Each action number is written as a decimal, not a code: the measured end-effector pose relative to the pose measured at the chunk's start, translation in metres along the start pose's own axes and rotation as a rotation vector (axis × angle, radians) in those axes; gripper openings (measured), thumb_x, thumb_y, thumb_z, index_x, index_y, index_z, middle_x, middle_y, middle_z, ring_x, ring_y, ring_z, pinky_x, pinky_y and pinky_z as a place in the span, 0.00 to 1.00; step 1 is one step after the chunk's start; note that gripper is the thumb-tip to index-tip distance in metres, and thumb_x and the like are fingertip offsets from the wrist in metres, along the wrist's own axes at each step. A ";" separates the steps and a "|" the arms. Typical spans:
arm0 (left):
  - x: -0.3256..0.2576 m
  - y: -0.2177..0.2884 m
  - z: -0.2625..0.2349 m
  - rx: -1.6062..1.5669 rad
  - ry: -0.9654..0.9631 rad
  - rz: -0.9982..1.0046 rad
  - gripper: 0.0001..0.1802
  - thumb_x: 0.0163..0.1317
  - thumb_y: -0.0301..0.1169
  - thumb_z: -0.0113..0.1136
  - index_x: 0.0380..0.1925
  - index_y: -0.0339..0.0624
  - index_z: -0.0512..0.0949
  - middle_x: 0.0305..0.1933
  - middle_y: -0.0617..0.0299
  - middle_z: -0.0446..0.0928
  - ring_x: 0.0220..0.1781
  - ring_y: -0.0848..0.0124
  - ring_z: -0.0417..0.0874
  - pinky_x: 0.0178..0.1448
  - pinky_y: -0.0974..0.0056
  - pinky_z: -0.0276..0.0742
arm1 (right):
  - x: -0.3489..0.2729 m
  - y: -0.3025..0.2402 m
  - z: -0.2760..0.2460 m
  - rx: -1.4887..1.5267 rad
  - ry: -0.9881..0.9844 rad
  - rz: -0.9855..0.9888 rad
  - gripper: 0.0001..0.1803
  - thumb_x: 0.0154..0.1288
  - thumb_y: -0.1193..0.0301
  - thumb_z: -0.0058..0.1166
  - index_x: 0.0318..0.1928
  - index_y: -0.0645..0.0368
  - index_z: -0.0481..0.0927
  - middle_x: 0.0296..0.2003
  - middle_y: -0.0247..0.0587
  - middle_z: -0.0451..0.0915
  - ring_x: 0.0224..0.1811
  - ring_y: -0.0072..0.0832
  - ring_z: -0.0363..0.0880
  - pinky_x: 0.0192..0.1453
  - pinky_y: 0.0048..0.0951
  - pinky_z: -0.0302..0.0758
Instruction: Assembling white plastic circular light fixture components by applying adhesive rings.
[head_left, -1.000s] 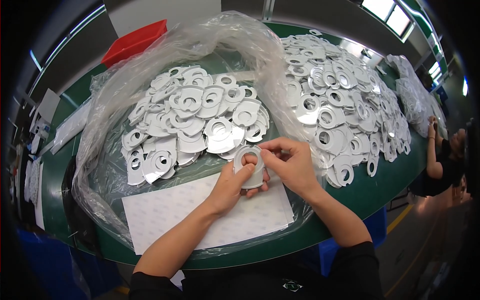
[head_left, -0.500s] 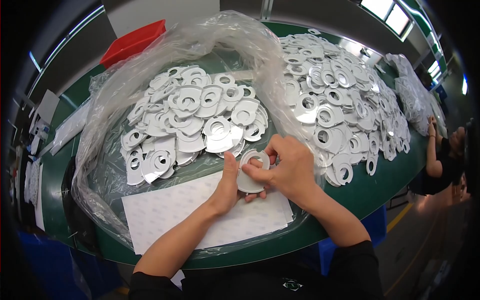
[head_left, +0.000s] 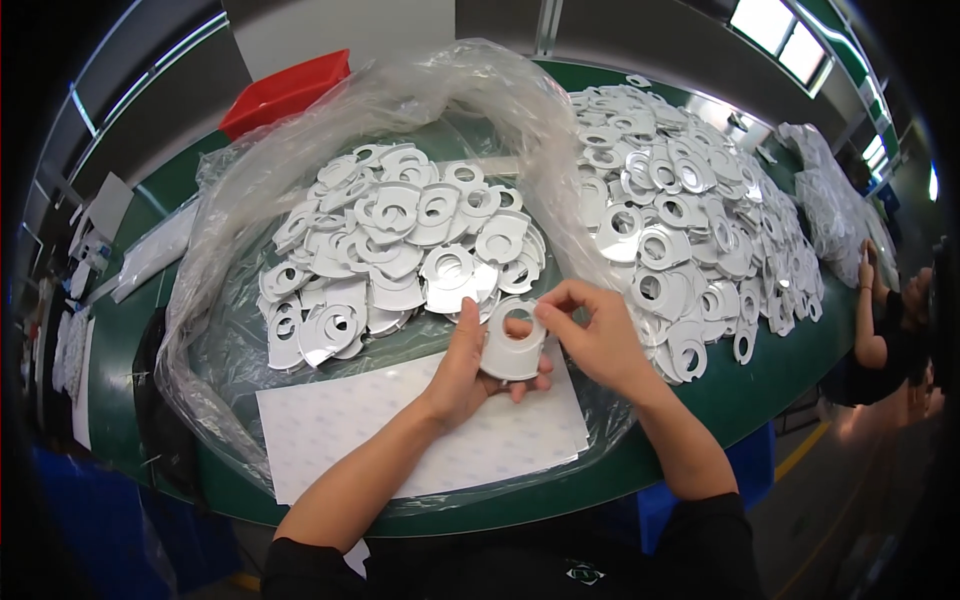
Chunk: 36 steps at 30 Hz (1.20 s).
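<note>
A white plate (head_left: 512,360) with a round hole is cradled in the half-closed left hand (head_left: 462,378), the palm turned up, the fingers curled loosely beneath and the thumb raised along the left side of the plate. Its upper right rim is pinched between the thumb and forefinger of the right hand (head_left: 598,342), which is reached in from the right, knuckles up, the other fingers folded. Most of the left fingers are hidden by the plate; only tips are shown past its lower edge, with some skin seen through the hole. How much rim is caught by the right fingers cannot be made out.

The plate is held tilted above the near edge of the table (head_left: 745,395), over the far right corner of some paper sheets (head_left: 340,440), which are partly covered by the left forearm. Beyond, a heap of plates (head_left: 405,290) is ringed by a crumpled plastic bag (head_left: 190,320); the lower plates are buried. A larger heap (head_left: 705,250) is spread along the table's right side. At the far left edge, a red tray (head_left: 285,95) is partly covered by the bag.
</note>
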<state>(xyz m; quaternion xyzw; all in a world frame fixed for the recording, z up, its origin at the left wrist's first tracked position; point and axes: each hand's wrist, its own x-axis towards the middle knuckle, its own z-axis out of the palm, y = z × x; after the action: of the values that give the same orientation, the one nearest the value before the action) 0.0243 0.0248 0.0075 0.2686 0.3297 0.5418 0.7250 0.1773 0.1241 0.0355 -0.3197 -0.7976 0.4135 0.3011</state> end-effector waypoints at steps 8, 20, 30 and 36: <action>-0.023 0.053 0.014 1.113 0.330 0.406 0.15 0.62 0.28 0.57 0.48 0.36 0.74 0.51 0.56 0.75 0.49 0.66 0.77 0.49 0.62 0.74 | 0.024 0.029 -0.112 1.011 0.726 -0.031 0.13 0.66 0.67 0.55 0.49 0.56 0.76 0.41 0.30 0.79 0.33 0.12 0.72 0.32 0.12 0.68; -0.028 0.044 -0.039 1.914 0.833 0.567 0.21 0.51 0.28 0.66 0.43 0.30 0.73 0.52 0.43 0.71 0.48 0.50 0.74 0.48 0.54 0.74 | -0.002 -0.008 -0.006 0.033 -0.091 -0.131 0.06 0.59 0.74 0.58 0.38 0.59 0.81 0.31 0.36 0.80 0.31 0.24 0.77 0.35 0.24 0.73; -0.042 0.064 -0.032 1.901 0.970 0.566 0.13 0.47 0.23 0.66 0.34 0.31 0.75 0.37 0.47 0.77 0.35 0.52 0.78 0.41 0.56 0.73 | -0.019 -0.015 0.012 -0.189 -0.663 -0.349 0.14 0.52 0.66 0.65 0.37 0.59 0.80 0.31 0.37 0.77 0.38 0.35 0.75 0.41 0.33 0.73; -0.041 0.068 -0.014 1.399 0.866 0.752 0.09 0.49 0.19 0.63 0.30 0.33 0.74 0.30 0.57 0.77 0.36 0.67 0.77 0.40 0.67 0.74 | -0.032 -0.031 0.005 -0.280 -0.739 -0.330 0.20 0.49 0.64 0.66 0.42 0.58 0.77 0.40 0.40 0.75 0.45 0.39 0.73 0.47 0.35 0.72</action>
<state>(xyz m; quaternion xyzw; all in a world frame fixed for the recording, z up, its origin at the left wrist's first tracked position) -0.0361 0.0039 0.0575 0.5107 0.7181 0.4725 -0.0163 0.1852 0.0836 0.0533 -0.0561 -0.9407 0.3344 0.0111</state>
